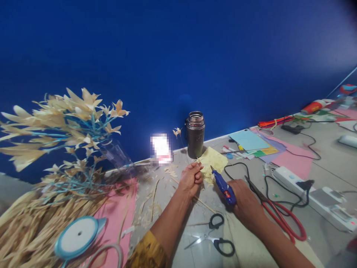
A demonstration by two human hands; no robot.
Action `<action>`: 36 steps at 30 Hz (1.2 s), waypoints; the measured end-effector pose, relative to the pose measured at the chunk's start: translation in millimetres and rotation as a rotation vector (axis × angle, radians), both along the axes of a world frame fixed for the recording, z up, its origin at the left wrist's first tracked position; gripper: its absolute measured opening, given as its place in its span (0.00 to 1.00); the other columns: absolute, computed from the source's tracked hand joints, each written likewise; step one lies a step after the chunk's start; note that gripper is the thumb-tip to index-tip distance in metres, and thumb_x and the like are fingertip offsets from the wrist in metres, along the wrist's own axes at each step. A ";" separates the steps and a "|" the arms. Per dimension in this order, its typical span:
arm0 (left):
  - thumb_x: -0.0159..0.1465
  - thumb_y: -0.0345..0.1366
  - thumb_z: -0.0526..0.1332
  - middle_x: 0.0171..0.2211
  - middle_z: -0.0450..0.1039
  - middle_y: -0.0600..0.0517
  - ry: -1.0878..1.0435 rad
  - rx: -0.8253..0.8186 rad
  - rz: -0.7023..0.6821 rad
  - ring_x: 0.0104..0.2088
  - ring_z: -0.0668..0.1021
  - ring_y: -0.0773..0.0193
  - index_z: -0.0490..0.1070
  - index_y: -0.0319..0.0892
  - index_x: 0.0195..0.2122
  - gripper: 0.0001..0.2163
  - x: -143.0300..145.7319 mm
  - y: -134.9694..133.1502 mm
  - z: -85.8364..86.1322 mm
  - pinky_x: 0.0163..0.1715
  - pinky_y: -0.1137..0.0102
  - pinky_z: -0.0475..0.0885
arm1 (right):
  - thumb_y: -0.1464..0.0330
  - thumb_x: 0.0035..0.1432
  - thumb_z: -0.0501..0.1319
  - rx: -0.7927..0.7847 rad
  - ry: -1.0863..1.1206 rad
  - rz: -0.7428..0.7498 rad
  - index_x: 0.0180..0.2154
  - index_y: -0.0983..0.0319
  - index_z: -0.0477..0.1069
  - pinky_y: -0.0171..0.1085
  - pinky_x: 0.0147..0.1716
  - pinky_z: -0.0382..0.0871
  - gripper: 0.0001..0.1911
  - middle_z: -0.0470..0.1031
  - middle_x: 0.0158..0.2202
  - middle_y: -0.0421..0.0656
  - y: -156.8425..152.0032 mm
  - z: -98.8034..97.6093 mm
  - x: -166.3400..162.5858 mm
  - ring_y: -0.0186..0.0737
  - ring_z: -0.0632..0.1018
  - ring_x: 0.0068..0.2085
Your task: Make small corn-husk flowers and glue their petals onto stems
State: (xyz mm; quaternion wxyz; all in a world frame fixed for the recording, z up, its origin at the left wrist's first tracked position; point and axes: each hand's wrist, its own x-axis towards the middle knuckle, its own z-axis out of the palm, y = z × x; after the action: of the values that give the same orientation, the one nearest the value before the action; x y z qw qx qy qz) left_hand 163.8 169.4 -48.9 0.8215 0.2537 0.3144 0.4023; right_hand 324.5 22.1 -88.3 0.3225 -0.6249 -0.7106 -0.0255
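Note:
My right hand point(245, 201) is wrapped round a blue hot glue gun point(221, 183), whose nozzle points up and left over a yellow paper sheet point(216, 158). Left of the nozzle, my left hand point(192, 179) is closed with thumb and fingertips together. Whatever it pinches is too small to make out. A dark steel flask point(196, 139) stands upright without a lid just beyond my left hand. Black-handled scissors point(206, 235) lie spread nearer to me, between my forearms. Pale dried scraps point(170, 171) are scattered left of my left hand.
Pale husk flowers point(89, 123) on blue stems rise at left, above dried husks point(30, 223) and a blue-white tape roll point(78, 234). Red-handled shears point(281, 219), a power strip point(315, 197) and black cables lie at right. A blue wall point(173, 67) closes off the back.

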 end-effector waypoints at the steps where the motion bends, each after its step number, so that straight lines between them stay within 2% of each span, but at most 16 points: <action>1: 0.48 0.32 0.76 0.28 0.70 0.55 0.001 0.002 0.003 0.15 0.59 0.83 0.67 0.37 0.30 0.17 -0.1 0.0 -0.2 0.14 0.82 0.47 | 0.80 0.60 0.52 0.016 0.007 -0.005 0.45 0.63 0.70 0.45 0.42 0.66 0.14 0.72 0.40 0.50 -0.8 1.0 -0.1 0.48 0.70 0.41; 4: 0.48 0.32 0.77 0.28 0.71 0.55 0.008 0.011 0.004 0.15 0.59 0.82 0.67 0.37 0.30 0.18 0.7 -1.3 -1.1 0.14 0.81 0.47 | 0.78 0.62 0.54 0.037 0.010 -0.003 0.44 0.61 0.69 0.44 0.41 0.67 0.12 0.72 0.40 0.49 -0.8 4.9 -3.2 0.48 0.69 0.41; 8: 0.47 0.34 0.77 0.27 0.71 0.55 0.009 0.027 -0.008 0.15 0.59 0.82 0.68 0.37 0.29 0.18 2.5 -4.2 -1.7 0.14 0.81 0.47 | 0.81 0.58 0.53 -0.003 -0.025 0.035 0.46 0.62 0.69 0.45 0.42 0.67 0.16 0.73 0.41 0.49 3.4 2.7 -3.9 0.48 0.70 0.41; 12: 0.47 0.34 0.77 0.28 0.72 0.54 0.011 0.035 0.001 0.15 0.59 0.83 0.69 0.37 0.30 0.18 2.8 -3.8 -2.6 0.14 0.81 0.46 | 0.83 0.54 0.52 0.018 -0.063 -0.042 0.47 0.64 0.67 0.47 0.44 0.67 0.20 0.73 0.41 0.51 4.3 -6.8 4.2 0.50 0.70 0.42; 16: 0.47 0.34 0.77 0.28 0.72 0.54 0.013 0.032 0.010 0.15 0.59 0.82 0.68 0.37 0.30 0.18 3.1 -3.2 -4.9 0.14 0.81 0.46 | 0.82 0.55 0.52 0.054 -0.060 -0.080 0.47 0.63 0.66 0.46 0.44 0.67 0.19 0.72 0.41 0.50 1.6 -6.2 3.2 0.50 0.70 0.43; 20: 0.46 0.35 0.77 0.27 0.71 0.55 0.006 0.035 0.003 0.15 0.59 0.82 0.68 0.37 0.29 0.18 3.5 -4.6 -3.8 0.14 0.81 0.47 | 0.82 0.55 0.54 0.003 -0.077 -0.021 0.46 0.62 0.67 0.45 0.43 0.67 0.18 0.73 0.40 0.49 2.7 -0.8 -4.2 0.49 0.70 0.41; 27: 0.46 0.37 0.78 0.27 0.71 0.56 -0.029 0.074 0.016 0.15 0.59 0.83 0.67 0.38 0.30 0.20 1.5 -4.5 4.5 0.14 0.81 0.48 | 0.79 0.58 0.57 -0.077 -0.207 -0.111 0.47 0.64 0.69 0.47 0.45 0.67 0.15 0.74 0.42 0.51 6.6 -7.3 6.2 0.51 0.71 0.43; 33: 0.46 0.38 0.78 0.27 0.72 0.55 -0.026 0.087 0.019 0.15 0.58 0.83 0.69 0.37 0.29 0.20 4.7 -9.6 4.0 0.14 0.80 0.47 | 0.78 0.51 0.60 -0.142 -0.068 -0.033 0.54 0.61 0.72 0.55 0.52 0.67 0.27 0.72 0.54 0.54 -0.5 5.6 10.7 0.55 0.72 0.53; 34: 0.45 0.38 0.78 0.28 0.73 0.55 -0.031 0.086 0.021 0.15 0.58 0.83 0.69 0.37 0.30 0.20 5.6 -11.5 4.5 0.14 0.79 0.47 | 0.77 0.51 0.60 -0.128 -0.008 -0.022 0.55 0.60 0.73 0.56 0.54 0.66 0.28 0.72 0.56 0.54 -1.0 10.4 9.7 0.56 0.72 0.55; 36: 0.45 0.38 0.79 0.28 0.73 0.54 -0.043 0.084 0.024 0.15 0.58 0.83 0.69 0.37 0.30 0.20 7.4 -16.3 6.6 0.14 0.79 0.47 | 0.73 0.54 0.61 -0.083 0.182 -0.035 0.51 0.58 0.77 0.57 0.56 0.66 0.22 0.75 0.55 0.52 0.3 21.8 4.2 0.56 0.73 0.56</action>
State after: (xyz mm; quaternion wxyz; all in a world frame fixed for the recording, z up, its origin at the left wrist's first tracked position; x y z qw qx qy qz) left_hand 171.2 153.0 -42.3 0.8117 0.2754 0.2826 0.4306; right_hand 328.6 22.4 -66.5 0.3589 -0.6496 -0.6679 0.0552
